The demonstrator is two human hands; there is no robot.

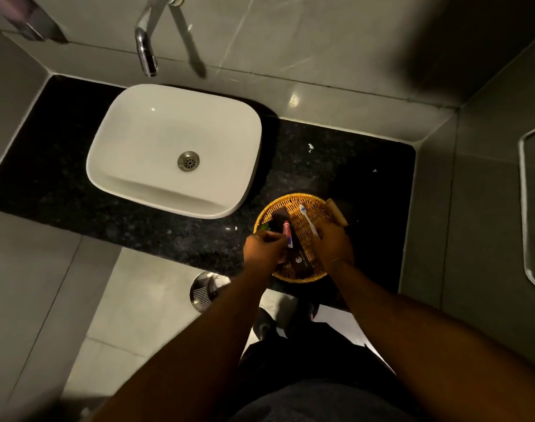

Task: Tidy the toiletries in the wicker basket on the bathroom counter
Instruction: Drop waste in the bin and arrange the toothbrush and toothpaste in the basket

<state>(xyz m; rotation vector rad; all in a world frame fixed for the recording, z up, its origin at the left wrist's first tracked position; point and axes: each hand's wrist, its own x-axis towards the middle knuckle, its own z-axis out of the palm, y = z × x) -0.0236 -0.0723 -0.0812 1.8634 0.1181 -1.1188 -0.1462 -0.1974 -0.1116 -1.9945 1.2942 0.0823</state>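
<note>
Head view: we look down on a round wicker basket (290, 205) on the black counter (77, 178), right of the white sink (132, 141). Our left hand (264, 248) pinches a small red tube (286, 233) over the basket; our right hand (331, 243) grasps a white toothbrush (307, 219).

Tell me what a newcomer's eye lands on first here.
First the white sink, bright against the black counter, under a chrome tap. Then the wicker basket at the counter's near edge, where the left hand is at a small red tube and the right hand holds a white toothbrush.
</note>
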